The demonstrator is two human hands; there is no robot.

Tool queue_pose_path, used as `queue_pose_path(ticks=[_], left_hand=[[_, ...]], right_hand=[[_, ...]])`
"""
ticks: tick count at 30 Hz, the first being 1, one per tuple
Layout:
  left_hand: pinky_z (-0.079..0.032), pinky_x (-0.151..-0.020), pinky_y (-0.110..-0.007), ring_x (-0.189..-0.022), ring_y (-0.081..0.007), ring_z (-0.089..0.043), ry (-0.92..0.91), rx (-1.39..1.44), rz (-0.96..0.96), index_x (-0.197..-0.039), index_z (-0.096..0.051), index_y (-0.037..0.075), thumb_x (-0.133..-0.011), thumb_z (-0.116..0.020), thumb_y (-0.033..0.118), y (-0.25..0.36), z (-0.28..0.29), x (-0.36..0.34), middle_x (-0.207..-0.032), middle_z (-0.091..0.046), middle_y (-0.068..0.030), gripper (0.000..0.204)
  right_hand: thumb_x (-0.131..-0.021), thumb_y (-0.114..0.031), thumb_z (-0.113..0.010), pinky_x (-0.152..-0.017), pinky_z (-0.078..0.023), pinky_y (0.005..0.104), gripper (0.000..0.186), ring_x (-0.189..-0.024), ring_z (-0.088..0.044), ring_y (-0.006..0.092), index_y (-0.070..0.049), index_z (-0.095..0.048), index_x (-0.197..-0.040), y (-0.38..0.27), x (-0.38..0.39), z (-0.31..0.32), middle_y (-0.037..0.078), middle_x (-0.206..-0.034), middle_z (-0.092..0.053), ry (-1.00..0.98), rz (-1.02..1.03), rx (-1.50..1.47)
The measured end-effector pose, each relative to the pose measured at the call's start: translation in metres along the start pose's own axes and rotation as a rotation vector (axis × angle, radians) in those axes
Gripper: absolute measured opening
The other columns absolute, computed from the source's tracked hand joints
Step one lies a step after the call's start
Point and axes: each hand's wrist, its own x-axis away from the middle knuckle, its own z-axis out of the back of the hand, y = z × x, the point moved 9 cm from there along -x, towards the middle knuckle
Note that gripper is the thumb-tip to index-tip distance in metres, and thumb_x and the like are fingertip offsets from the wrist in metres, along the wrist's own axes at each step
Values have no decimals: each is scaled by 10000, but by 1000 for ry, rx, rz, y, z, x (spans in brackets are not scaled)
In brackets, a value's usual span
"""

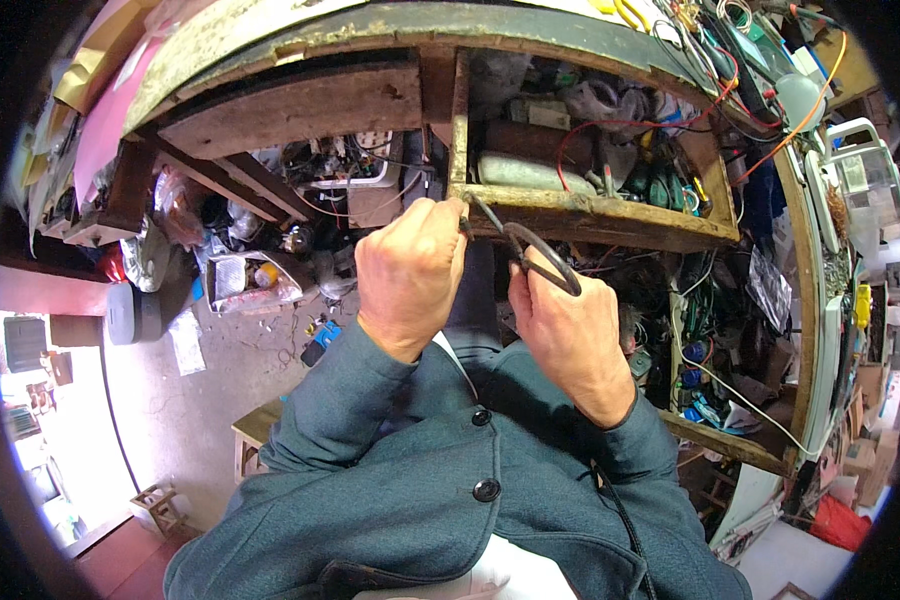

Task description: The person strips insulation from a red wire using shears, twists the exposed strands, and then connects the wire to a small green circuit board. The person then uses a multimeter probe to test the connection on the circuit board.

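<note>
Both hands (490, 290) gripping black scissors (535, 258), beside open drawer edge (590, 212)

Taking the open wooden drawer (590, 212) as the landmark: inside it, toward its back left, lies a small pale box (538, 112) with a light label, partly hidden by clutter. Below and well to the left of the drawer, on the floor, sits a crinkled clear plastic packet (242, 280) with silver and orange contents. Further left lies a flat clear plastic sleeve (186, 340) on the bare floor. Right of the drawer, a clear plastic bag (770, 288) hangs among cables. At the far lower right sits a red bag (838, 522). No screens are discernible.
</note>
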Motion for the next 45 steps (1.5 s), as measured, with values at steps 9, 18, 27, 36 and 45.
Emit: queue_pose_path(ticks=[9, 18, 27, 36, 45], left_hand=[[-506, -584, -392, -671, -309, -641, 3, -8, 10, -968, -668, 55, -811, -662, 47, -2, -1, 1, -788, -627, -122, 158], [-503, -588, -386, -689, -311, -662, 27, 136, 107, -934, -677, 35, -860, -666, 75, -17, 0, 1, -795, -660, -149, 85], [-492, -573, -329, -628, -219, -640, -12, 413, 336, -917, -692, -10, -910, -657, 96, -36, -17, 6, -709, -669, -129, 112], [-455, -563, -230, -617, -49, -570, -72, 532, 458, -940, -714, -25, -947, -665, 148, -42, -22, 9, -666, -668, -33, 180], [-435, -553, -227, -614, -45, -550, -81, 581, 496, -935, -714, -24, -952, -664, 163, -46, -27, 10, -669, -656, -15, 194]], right_hand=[[-921, -188, -619, -477, -528, 438, 184, -560, -644, 358, -64, -492, -873, -2, -4, 1, 145, -698, -630, 23, 10, -17], [-929, -166, -609, -475, -508, 448, 173, -532, -618, 371, -31, -546, -841, 2, -9, 11, 173, -681, -618, 55, 38, -94], [-919, -155, -616, -501, -511, 433, 140, -573, -628, 353, -33, -566, -875, -2, -13, 15, 169, -679, -612, 30, 65, -75], [-933, -179, -602, -480, -515, 439, 173, -562, -639, 350, -51, -519, -852, 0, -16, 7, 155, -674, -621, -6, 77, -23], [-933, -186, -605, -484, -517, 433, 171, -559, -637, 339, -59, -517, -861, -1, -15, 3, 144, -671, -622, 29, 101, -64]])
